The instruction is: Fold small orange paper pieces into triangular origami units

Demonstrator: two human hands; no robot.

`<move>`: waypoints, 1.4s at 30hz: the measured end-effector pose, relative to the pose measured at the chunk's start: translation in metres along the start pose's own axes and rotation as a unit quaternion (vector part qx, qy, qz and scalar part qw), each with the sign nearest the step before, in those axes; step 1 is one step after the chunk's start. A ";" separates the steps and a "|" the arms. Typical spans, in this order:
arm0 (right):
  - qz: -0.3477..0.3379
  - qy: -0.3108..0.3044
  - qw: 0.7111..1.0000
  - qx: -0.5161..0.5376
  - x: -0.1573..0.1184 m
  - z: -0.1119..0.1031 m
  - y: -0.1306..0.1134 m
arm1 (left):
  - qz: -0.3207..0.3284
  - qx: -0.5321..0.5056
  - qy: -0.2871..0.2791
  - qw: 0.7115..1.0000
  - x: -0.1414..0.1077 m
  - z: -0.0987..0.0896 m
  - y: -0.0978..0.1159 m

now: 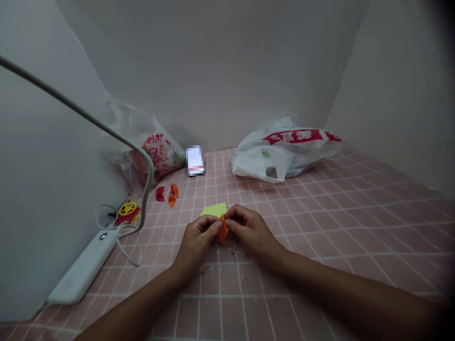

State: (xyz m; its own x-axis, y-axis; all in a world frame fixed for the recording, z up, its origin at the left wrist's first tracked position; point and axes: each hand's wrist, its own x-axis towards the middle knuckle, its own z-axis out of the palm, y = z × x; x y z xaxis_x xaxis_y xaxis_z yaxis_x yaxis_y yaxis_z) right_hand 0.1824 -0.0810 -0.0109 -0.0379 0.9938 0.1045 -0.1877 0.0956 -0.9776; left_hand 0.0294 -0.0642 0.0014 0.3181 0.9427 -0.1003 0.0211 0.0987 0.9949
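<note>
A small folded piece of orange paper (223,232) stands upright between my hands, near the middle of the pink checked cloth (249,303). My left hand (197,241) pinches its left side between thumb and fingers. From the right, my right hand (254,232) grips the same paper near its upper edge, fingertips pressed together. Just behind lies a sheet of yellow-green paper (215,209), partly covered by my left hand. Farther left sit folded paper pieces: a red one (159,193) and two orange ones (172,195).
A white power strip (83,267) with a looping cable (147,163) lies at the left. Yellow and red cut-out shapes (128,210) rest behind it. At the back are a clear plastic bag (156,154), a phone (195,160) and a white plastic bag (280,154), with walls behind.
</note>
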 end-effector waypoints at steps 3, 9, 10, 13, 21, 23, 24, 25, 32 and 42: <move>0.009 -0.002 1.000 0.001 0.001 0.000 0.000 | -0.007 -0.006 -0.008 1.000 0.001 0.000 0.001; 0.020 -0.012 1.000 0.015 0.001 0.000 -0.002 | -0.026 -0.011 -0.036 0.999 0.003 -0.004 0.001; 0.024 -0.012 1.000 0.014 0.001 0.000 -0.002 | -0.026 -0.008 -0.037 0.999 0.003 -0.005 0.001; 0.036 -0.014 0.999 0.013 0.001 0.000 -0.004 | -0.026 -0.003 -0.037 0.999 0.003 -0.006 0.000; 0.061 -0.032 0.997 0.035 0.002 -0.001 -0.005 | -0.017 0.016 -0.048 0.999 0.006 -0.010 -0.003; 0.058 -0.033 0.997 0.037 0.002 -0.002 -0.004 | -0.016 0.003 -0.052 0.999 0.005 -0.009 -0.002; 0.054 -0.032 0.997 0.037 0.003 -0.002 -0.004 | -0.015 -0.007 -0.054 0.998 0.005 -0.008 -0.001; 0.048 -0.032 0.998 0.039 0.003 -0.002 -0.004 | -0.014 -0.017 -0.054 0.998 0.004 -0.007 0.000; 0.067 -0.044 0.994 0.068 0.002 0.001 -0.005 | -0.014 -0.020 -0.028 0.999 0.002 -0.003 0.001; 0.054 -0.039 0.997 0.030 0.002 -0.001 -0.002 | -0.032 -0.021 -0.034 0.999 0.005 -0.007 -0.002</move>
State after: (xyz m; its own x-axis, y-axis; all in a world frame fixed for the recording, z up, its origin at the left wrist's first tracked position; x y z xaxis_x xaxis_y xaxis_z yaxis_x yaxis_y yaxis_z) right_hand 0.1836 -0.0791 -0.0084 -0.1367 0.9905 0.0150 -0.2366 -0.0179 -0.9715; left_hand 0.0242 -0.0570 -0.0015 0.3817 0.9100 -0.1620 0.0041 0.1736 0.9848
